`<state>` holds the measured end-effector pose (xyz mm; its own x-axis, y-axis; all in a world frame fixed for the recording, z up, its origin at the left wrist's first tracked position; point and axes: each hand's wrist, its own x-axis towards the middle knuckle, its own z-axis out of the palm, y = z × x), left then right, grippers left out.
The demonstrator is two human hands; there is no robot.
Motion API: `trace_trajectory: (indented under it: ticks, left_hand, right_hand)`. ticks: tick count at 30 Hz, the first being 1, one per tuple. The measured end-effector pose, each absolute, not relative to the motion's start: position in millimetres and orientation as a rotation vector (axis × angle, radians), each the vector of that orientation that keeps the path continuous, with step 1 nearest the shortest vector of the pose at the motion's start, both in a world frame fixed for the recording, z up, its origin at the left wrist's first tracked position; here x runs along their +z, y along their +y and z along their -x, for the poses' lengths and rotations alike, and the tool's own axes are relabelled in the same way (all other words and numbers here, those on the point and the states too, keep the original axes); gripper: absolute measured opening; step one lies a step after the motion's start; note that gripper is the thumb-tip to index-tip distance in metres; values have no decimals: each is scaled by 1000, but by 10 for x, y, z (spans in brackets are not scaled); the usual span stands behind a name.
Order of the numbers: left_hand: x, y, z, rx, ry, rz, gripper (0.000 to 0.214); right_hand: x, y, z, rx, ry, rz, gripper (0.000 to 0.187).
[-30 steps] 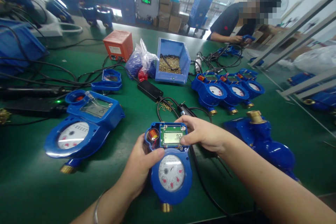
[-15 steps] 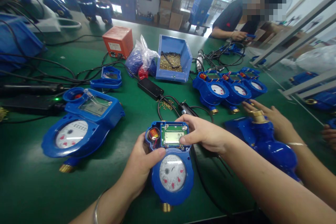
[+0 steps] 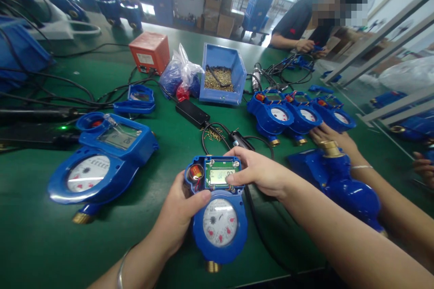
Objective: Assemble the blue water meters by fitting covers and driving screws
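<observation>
A small blue water meter (image 3: 219, 216) lies on the green table (image 3: 162, 153) in front of me, its top cover off so the circuit board and LCD show. My left hand (image 3: 179, 214) grips its left side, thumb resting above the round dial. My right hand (image 3: 259, 171) holds the upper right corner, fingertips on the board beside the LCD. A black electric screwdriver (image 3: 240, 140) with its cable lies just beyond the meter.
A large blue meter (image 3: 101, 158) lies at left, another (image 3: 335, 180) at right. Three small meters (image 3: 300, 117) sit in a row, where a co-worker's hand (image 3: 330, 137) reaches in. Behind stand a blue screw bin (image 3: 222, 76), orange box (image 3: 149, 52) and plastic bag (image 3: 179, 74). Another person sits far right.
A co-worker's hand has come in from the right and moved to the row of small meters. My hands stay on the meter; the view shifted slightly.
</observation>
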<state>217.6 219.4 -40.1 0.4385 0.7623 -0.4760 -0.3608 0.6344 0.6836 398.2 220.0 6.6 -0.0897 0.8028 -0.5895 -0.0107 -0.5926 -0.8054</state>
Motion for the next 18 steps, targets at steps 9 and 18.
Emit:
trace_trajectory:
  ticks: [9, 18]
  left_hand:
    - [-398, 2191, -2155, 719, 818, -555, 63]
    - [-398, 2201, -2143, 699, 803, -596, 66]
  right_hand:
    - [118, 2027, -4163, 903, -1016, 1671, 13]
    - [95, 2004, -4081, 1555, -1078, 1570, 58]
